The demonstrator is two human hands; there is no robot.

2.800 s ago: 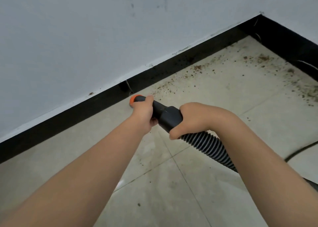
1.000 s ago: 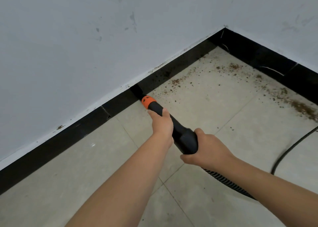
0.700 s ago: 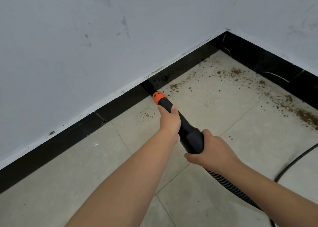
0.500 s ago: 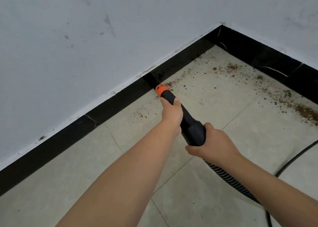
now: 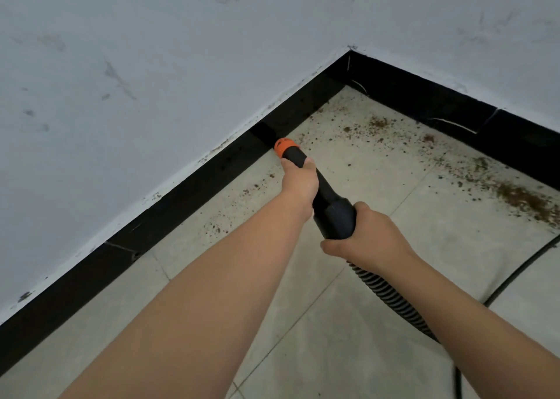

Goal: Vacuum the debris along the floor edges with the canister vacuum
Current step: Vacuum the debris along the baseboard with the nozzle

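I hold a black vacuum nozzle (image 5: 328,208) with an orange tip (image 5: 284,145) that points at the foot of the black skirting (image 5: 188,192) on the left wall. My left hand (image 5: 298,182) grips the thin front of the nozzle just behind the tip. My right hand (image 5: 368,236) grips its thick rear end, where the ribbed hose (image 5: 391,301) runs back under my right forearm. Brown debris (image 5: 378,123) lies scattered ahead toward the corner, with a denser strip of debris (image 5: 524,198) along the right wall. A few crumbs (image 5: 251,188) lie left of the nozzle.
Two grey-white walls meet in a corner (image 5: 350,52) ahead. The floor is pale tile (image 5: 348,353) with grout lines. A thin black power cord (image 5: 521,271) curves over the tiles at the right and runs down to the bottom edge.
The nozzle tip has slid along the left skirting toward the corner, both hands keeping their grip. Crumbs show on the tile left of the nozzle, and the corner looks nearer.
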